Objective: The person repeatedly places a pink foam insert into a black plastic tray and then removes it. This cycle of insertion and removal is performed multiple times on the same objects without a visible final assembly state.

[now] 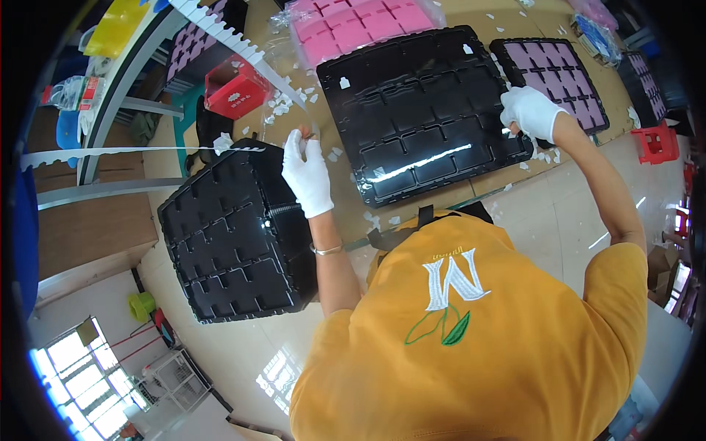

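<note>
Looks like smooth, glossy black plastic in the wide tray and in the tray stack, throwing back bright glints. Seems to be matt white cloth in the left glove and right glove, matt mustard cloth in the shirt, shiny metal in the bracelet, and dull foam in the pink blocks. Gleams like polished tile across the floor.

Middle tray on the bench before me, a second tray with foam inside to its right, foam sheets behind it, a tray stack at my left, a box beyond that stack, a stool far right.
</note>
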Demonstrator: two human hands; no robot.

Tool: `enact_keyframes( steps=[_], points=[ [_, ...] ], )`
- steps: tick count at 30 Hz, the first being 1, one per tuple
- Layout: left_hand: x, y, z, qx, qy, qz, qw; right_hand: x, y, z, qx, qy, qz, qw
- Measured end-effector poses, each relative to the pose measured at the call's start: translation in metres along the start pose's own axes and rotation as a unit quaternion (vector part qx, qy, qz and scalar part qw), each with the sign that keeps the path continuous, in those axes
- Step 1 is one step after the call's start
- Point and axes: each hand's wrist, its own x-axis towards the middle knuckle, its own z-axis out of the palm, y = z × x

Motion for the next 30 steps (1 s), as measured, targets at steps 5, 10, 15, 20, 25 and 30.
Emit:
enact_keyframes(
  steps=[5, 10, 15, 20, 25, 30],
  points=[
    [-0.029, -0.001, -0.016, 0.059, 0.011, -0.027, 0.998, 0.021, 0.007, 0.013, -0.051, -0.097, 0.013, 0.994],
    [-0.067, 0.009, -0.014, 0.079, 0.057, -0.072, 0.993, 0.011, 0.011, 0.015, -0.008, -0.013, 0.021, 1.0],
    [-0.099, 0.009, -0.013, 0.265, 0.083, 0.028, 0.96, -0.03, 0.004, 0.034, -0.054, 0.147, 0.033, 0.987],
    [-0.117, 0.019, 0.01, 0.292, 0.088, 0.021, 0.952, -0.048, -0.02, 0.042, -0.056, 0.125, 0.015, 0.99],
    [-0.112, 0.019, 0.023, 0.343, 0.049, -0.007, 0.938, -0.039, -0.011, 0.055, -0.095, 0.15, 0.035, 0.984],
    [-0.108, 0.035, 0.037, 0.4, 0.04, 0.012, 0.916, -0.026, -0.022, 0.056, -0.019, -0.001, 0.144, 0.989]
  ],
)
